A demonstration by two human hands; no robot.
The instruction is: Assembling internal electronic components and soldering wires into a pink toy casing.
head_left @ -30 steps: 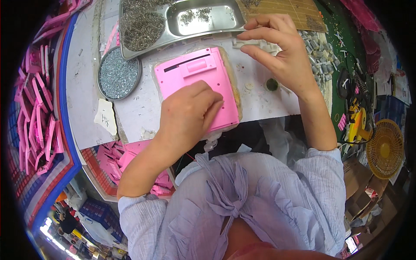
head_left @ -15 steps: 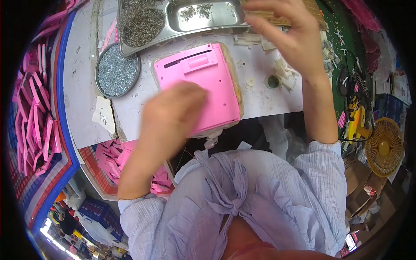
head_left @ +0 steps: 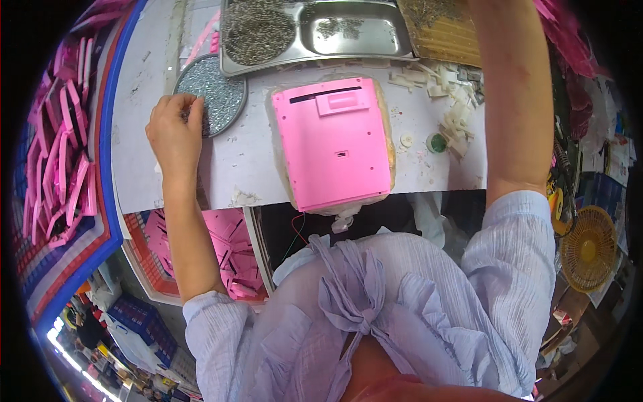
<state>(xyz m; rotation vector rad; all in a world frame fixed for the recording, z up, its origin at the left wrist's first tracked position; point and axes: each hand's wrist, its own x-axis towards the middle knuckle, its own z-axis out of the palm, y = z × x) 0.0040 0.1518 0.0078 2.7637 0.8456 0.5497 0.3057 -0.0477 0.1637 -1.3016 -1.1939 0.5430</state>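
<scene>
A pink plastic casing [head_left: 331, 147] lies flat on a padded block [head_left: 278, 124] wrapped in clear film, with a slot near its far edge and several small holes. At the left rim of a round dish [head_left: 239, 117] is my left hand [head_left: 173, 130], its fingers curled and thumb pressed in over the dish's edge; whatever they pinch is hidden. Small bluish-silver metal pieces [head_left: 211, 87], screw-like, fill that dish. My right forearm [head_left: 516, 100] stretches past the upper edge on the right, so the right hand is out of the picture.
A steel compartment tray [head_left: 358, 50] with dark small metal parts stands at the back, beside a brown board [head_left: 445, 33]. White plastic pieces [head_left: 459, 110] and a small green-topped round pot [head_left: 437, 143] lie at right. Pink parts fill a crate [head_left: 157, 258] below the table's edge.
My left hand has moved from over the pink casing leftward to the dish. My right hand has gone up and out of view. The whole view has shifted slightly.
</scene>
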